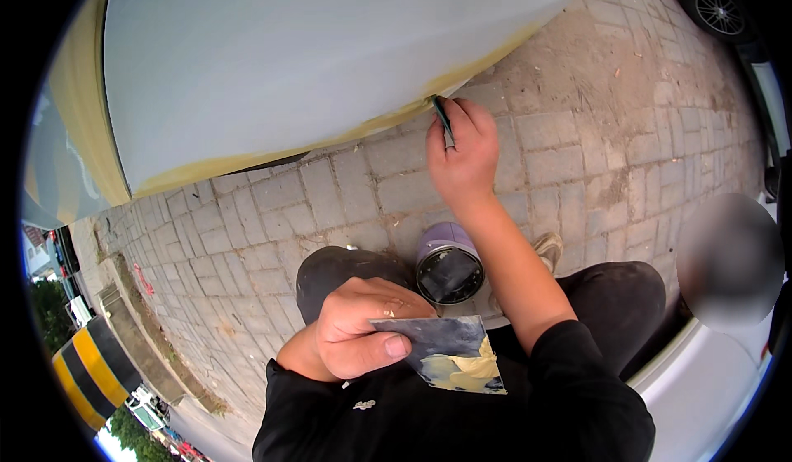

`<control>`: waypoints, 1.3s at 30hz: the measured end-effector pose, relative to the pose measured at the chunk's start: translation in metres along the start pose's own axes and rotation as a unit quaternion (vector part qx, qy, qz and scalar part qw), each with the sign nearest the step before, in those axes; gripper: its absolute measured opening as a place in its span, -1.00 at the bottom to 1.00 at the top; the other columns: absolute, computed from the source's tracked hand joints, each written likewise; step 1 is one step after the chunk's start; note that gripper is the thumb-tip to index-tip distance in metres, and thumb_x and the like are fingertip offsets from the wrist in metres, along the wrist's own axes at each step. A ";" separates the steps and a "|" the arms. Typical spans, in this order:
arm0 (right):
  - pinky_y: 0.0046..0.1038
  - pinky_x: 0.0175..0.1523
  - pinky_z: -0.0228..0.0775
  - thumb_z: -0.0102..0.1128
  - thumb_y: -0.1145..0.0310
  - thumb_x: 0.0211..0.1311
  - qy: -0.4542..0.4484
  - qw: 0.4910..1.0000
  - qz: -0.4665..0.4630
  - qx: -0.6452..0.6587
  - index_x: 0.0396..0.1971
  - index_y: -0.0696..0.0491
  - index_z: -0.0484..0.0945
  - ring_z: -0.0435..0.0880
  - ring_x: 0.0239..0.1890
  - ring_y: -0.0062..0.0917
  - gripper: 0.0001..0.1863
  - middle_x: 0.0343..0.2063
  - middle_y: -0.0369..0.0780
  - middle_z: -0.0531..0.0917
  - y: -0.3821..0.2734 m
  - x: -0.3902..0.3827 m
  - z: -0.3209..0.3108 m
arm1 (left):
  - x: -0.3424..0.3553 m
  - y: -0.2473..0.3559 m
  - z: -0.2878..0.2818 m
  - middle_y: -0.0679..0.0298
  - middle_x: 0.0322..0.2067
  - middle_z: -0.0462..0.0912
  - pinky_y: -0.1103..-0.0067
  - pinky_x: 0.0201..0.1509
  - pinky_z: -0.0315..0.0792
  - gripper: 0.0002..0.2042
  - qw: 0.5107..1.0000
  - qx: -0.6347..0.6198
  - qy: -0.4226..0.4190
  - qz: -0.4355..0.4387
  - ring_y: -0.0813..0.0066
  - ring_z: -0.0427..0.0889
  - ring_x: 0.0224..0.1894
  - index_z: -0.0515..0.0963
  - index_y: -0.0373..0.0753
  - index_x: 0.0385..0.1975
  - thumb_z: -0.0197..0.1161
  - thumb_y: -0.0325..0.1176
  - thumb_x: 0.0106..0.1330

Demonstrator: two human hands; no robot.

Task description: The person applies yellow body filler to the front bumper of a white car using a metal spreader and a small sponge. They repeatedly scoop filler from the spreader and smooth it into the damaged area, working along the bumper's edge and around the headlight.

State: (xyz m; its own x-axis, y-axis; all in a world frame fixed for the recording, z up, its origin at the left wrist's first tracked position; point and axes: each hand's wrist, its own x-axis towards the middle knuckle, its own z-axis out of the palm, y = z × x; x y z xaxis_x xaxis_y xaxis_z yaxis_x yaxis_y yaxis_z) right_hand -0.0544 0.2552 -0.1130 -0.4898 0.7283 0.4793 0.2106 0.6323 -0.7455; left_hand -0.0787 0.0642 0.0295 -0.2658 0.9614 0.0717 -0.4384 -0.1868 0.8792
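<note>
Close to my chest, my left hand grips a flat grey board, thumb on top. A smear of pale yellow filler paste lies on the board's outer corner. My right arm reaches forward, and my right hand pinches a thin dark green spreader. Its tip meets the lower edge of a pale grey car panel. Yellowish filler runs in a band along that edge. Below my right wrist stands a purple tin with a dark, shiny top.
Grey paving bricks cover the ground, with sandy dirt at the right. A car wheel shows at the upper right, and a white car body lies behind me at the right. A yellow-and-black striped post stands lower left.
</note>
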 end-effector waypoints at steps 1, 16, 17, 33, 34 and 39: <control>-0.30 -0.08 0.50 0.27 0.55 0.09 -0.012 1.000 -0.002 -0.003 -0.20 0.17 0.65 0.64 -0.20 -0.22 -0.77 -0.23 -0.08 0.66 -0.003 0.000 -0.002 | 0.001 0.000 -0.001 -0.14 -0.40 0.65 0.33 -0.24 0.56 -0.76 1.000 -0.001 -0.004 0.003 -0.02 0.68 -0.40 0.54 -0.63 -0.26 0.19 -0.46 0.34; -0.25 -0.15 0.50 0.20 0.49 0.11 -0.072 0.996 0.053 -0.006 -0.27 0.18 0.65 0.63 -0.26 -0.10 -0.82 -0.30 -0.04 0.66 0.004 0.027 -0.020 | 0.011 0.005 -0.011 -0.12 -0.36 0.67 0.42 -0.25 0.54 -0.78 0.998 -0.020 -0.046 0.033 0.08 0.69 -0.38 0.55 -0.62 -0.22 0.15 -0.50 0.34; -0.24 -0.15 0.50 0.20 0.50 0.10 -0.081 0.995 0.053 -0.011 -0.27 0.18 0.65 0.63 -0.26 -0.10 -0.81 -0.30 -0.05 0.66 0.002 0.027 -0.019 | 0.011 0.005 -0.012 -0.12 -0.36 0.67 0.43 -0.25 0.53 -0.78 0.998 -0.018 -0.048 0.030 0.09 0.69 -0.38 0.55 -0.62 -0.22 0.15 -0.51 0.34; -0.23 -0.14 0.51 0.21 0.49 0.07 -0.140 0.989 0.023 0.030 -0.24 0.16 0.64 0.63 -0.25 -0.10 -0.78 -0.28 -0.05 0.67 -0.015 0.033 -0.027 | 0.011 0.007 -0.017 -0.13 -0.38 0.67 0.42 -0.27 0.54 -0.74 0.998 -0.032 -0.047 0.023 0.09 0.69 -0.39 0.56 -0.62 -0.24 0.17 -0.44 0.34; -0.23 -0.15 0.51 0.21 0.49 0.08 -0.131 0.991 0.023 0.018 -0.25 0.16 0.64 0.63 -0.25 -0.10 -0.79 -0.28 -0.05 0.67 -0.013 0.034 -0.027 | 0.009 0.009 -0.015 -0.13 -0.40 0.68 0.38 -0.27 0.56 -0.68 0.999 -0.028 -0.031 0.003 0.04 0.70 -0.40 0.59 -0.61 -0.30 0.22 -0.34 0.32; -0.25 -0.18 0.50 0.21 0.50 0.07 -0.145 0.989 -0.011 -0.020 -0.29 0.17 0.64 0.63 -0.28 -0.09 -0.82 -0.31 -0.04 0.66 -0.013 0.035 -0.021 | 0.009 0.015 -0.014 -0.14 -0.42 0.69 0.34 -0.25 0.58 -0.63 0.999 -0.021 -0.016 -0.019 -0.03 0.70 -0.40 0.60 -0.60 -0.34 0.25 -0.26 0.33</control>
State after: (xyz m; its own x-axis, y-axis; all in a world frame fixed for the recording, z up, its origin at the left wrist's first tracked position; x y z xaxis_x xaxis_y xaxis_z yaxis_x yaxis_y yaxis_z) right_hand -0.0560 0.2780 -0.0771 -0.7162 0.6107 0.3377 0.2279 0.6620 -0.7140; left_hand -0.0994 0.0672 0.0369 -0.2217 0.9736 0.0536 -0.4839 -0.1576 0.8608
